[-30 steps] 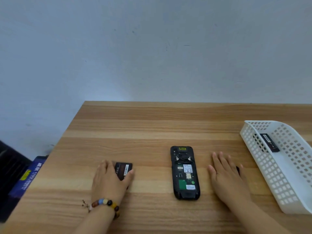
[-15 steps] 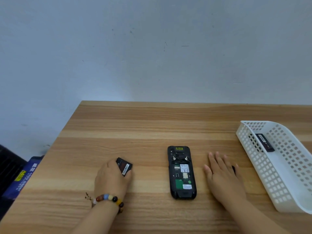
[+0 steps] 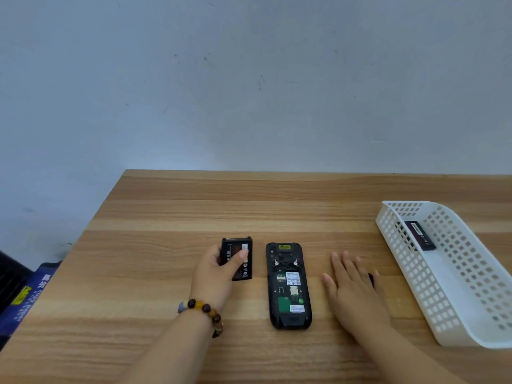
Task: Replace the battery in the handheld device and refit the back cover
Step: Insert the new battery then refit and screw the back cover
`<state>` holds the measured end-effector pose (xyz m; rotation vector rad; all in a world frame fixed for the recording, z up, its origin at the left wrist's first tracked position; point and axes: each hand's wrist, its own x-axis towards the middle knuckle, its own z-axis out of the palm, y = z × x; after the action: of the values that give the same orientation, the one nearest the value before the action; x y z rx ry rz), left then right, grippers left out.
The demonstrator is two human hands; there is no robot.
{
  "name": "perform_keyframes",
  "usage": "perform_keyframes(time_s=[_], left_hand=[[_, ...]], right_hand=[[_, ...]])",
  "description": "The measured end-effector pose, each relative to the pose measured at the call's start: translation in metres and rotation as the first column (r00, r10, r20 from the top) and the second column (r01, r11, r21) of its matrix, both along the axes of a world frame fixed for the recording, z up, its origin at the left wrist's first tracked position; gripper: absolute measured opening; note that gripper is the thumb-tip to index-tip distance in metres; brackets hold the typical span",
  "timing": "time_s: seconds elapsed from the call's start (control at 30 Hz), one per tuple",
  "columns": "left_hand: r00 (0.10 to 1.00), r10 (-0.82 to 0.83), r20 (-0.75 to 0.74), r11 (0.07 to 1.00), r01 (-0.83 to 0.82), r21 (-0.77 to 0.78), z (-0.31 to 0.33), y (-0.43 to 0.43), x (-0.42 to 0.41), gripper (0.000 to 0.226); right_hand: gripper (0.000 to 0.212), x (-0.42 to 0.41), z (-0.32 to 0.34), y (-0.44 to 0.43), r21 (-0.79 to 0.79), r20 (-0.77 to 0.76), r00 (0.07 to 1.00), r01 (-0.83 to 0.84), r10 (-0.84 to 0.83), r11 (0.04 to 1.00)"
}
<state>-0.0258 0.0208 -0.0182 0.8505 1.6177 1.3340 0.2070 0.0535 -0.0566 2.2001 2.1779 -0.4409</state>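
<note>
One black rectangular battery (image 3: 238, 245) is gripped by the left hand (image 3: 214, 275) beside the open-backed black handheld device (image 3: 288, 286); the right hand (image 3: 357, 292) is laid flat, fingers straight

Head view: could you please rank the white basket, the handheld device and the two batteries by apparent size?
1. white basket
2. handheld device
3. held battery in the left hand and basket battery: the held one looks bigger, but it is nearer the camera, so I leave them unranked.

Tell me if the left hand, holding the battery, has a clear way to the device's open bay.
Probably yes: the left hand grips the battery just beside the device, bay uncovered, nothing between.
</note>
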Motion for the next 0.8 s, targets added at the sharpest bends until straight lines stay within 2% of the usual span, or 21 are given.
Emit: perform_keyframes(time_s=[0.1, 0.27, 0.43, 0.8], left_hand=[[0.984, -0.078, 0.159, 0.996, 0.071, 0.048, 0.004, 0.002, 0.017, 0.01], [0.944, -0.229, 0.236, 0.97, 0.202, 0.133, 0.009, 0.003, 0.033, 0.017], [0.925, -0.31, 0.221, 0.946, 0.275, 0.174, 0.012, 0.003, 0.041, 0.018], [0.931, -0.3, 0.209, 0.944, 0.257, 0.209, 0.015, 0.005, 0.047, 0.024]], right_hand=[[0.059, 0.0, -0.001, 0.001, -0.011, -0.002, 1.0, -0.001, 0.001, 1.0], [0.059, 0.001, 0.0, 0.001, -0.014, 0.0, 1.0, -0.011, 0.011, 1.0], [0.059, 0.0, 0.001, 0.001, -0.018, -0.002, 1.0, -0.02, 0.02, 1.0], [0.06, 0.0, 0.005, 0.0, -0.035, -0.008, 1.0, -0.026, 0.026, 0.999]])
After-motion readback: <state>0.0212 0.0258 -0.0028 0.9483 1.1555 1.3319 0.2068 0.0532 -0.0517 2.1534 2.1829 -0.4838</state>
